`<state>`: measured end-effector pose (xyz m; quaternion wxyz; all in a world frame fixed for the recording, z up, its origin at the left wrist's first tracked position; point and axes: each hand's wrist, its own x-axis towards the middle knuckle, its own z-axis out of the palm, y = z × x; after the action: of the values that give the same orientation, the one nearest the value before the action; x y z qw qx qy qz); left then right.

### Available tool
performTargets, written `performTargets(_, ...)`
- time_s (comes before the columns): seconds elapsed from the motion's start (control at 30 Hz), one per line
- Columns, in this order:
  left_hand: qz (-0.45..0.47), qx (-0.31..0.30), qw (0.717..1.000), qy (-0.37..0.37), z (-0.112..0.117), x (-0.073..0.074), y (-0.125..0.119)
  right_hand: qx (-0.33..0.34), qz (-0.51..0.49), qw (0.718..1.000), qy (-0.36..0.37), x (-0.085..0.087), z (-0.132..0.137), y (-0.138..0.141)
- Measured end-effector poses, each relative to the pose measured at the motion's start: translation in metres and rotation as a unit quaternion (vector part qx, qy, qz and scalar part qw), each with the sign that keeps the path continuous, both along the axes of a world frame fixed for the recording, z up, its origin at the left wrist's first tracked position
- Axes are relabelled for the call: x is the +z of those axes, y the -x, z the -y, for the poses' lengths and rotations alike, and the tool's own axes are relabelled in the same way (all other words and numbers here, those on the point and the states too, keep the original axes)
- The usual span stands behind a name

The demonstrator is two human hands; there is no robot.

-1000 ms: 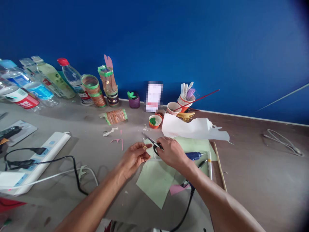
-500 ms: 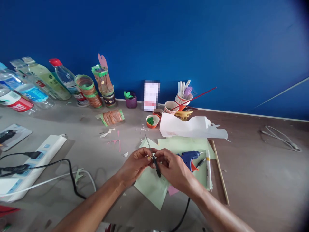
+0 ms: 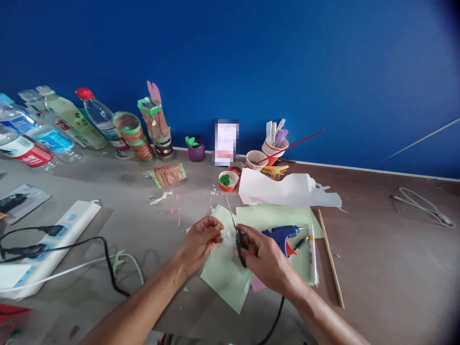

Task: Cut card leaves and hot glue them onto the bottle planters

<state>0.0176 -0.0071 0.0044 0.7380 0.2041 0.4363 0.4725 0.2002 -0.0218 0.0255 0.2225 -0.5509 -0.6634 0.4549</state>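
My right hand (image 3: 260,251) grips black-handled scissors (image 3: 240,245), their thin blades slanting up and away to the left. My left hand (image 3: 201,240) is closed in a pinch at the left of the blades, apart from them. Between its fingertips shows a small yellowish piece (image 3: 218,226), too small to name. Pale green paper (image 3: 226,282) lies on the table beneath both hands. A blue glue gun (image 3: 282,234) rests on the paper right beside my right hand, with a white marker (image 3: 312,254) near it.
A wooden stick (image 3: 330,258) lies to the right. Torn white paper (image 3: 275,187) and a small cup of green paint (image 3: 227,180) sit ahead. Decorated tubes (image 3: 132,136) and bottles (image 3: 98,120) stand back left. A power strip (image 3: 68,235) with cables occupies the left side.
My hands have moved apart. The scissors, still in my right hand, have come away rightward from my left fingers, which keep hold of the small yellowish piece.
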Motion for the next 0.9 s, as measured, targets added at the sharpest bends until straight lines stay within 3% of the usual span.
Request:
performTargets(0.17, -0.009, 0.004, 1.000, 0.007, -0.001, -0.002, 0.000, 0.015, 0.071, 0.989, -0.126, 0.006, 0.006, -0.006)
performTargets(0.37, -0.023, 0.023, 0.999, 0.001, -0.002, -0.001, -0.001, 0.066, 0.126, 0.963, -0.230, 0.001, 0.007, -0.004)
performTargets(0.7, -0.061, 0.090, 0.994, -0.026, -0.003, 0.006, -0.006, 0.086, 0.172, 0.955, -0.226, -0.006, 0.011, -0.001)
performTargets(0.9, -0.073, 0.095, 0.992, -0.025, -0.001, 0.010, -0.009, 0.075, 0.163, 0.955, -0.235, -0.011, 0.015, 0.003)
